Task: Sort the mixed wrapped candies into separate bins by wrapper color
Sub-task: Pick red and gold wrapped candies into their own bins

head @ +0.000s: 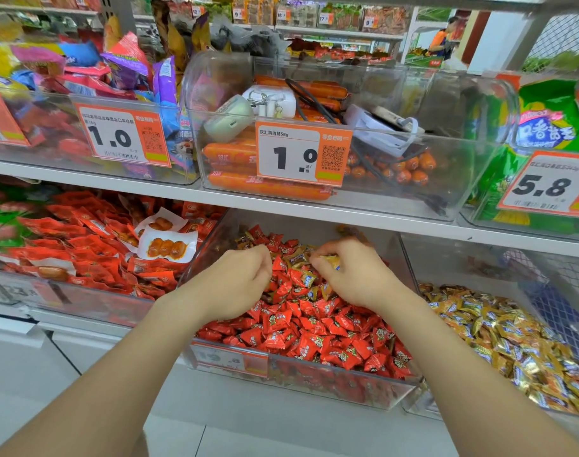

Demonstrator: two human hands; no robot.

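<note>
Right hand grip pinches a gold candy above the red bin. Left hand grip curled into the pile; whether it holds anything, cannot tell. Risk: thin pinch slips, candy drops back short of the gold bin alongside

left hand and right hand in red-candy bin (right pinches gold candy).

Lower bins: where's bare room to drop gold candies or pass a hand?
Free: the rear of the right bin, behind the gold candies. Also a strip at the back-left of the middle bin, behind the red candies. Crowded: the middle bin's centre, where the left hand and right hand work, and the left bin, full of red packets.
</note>
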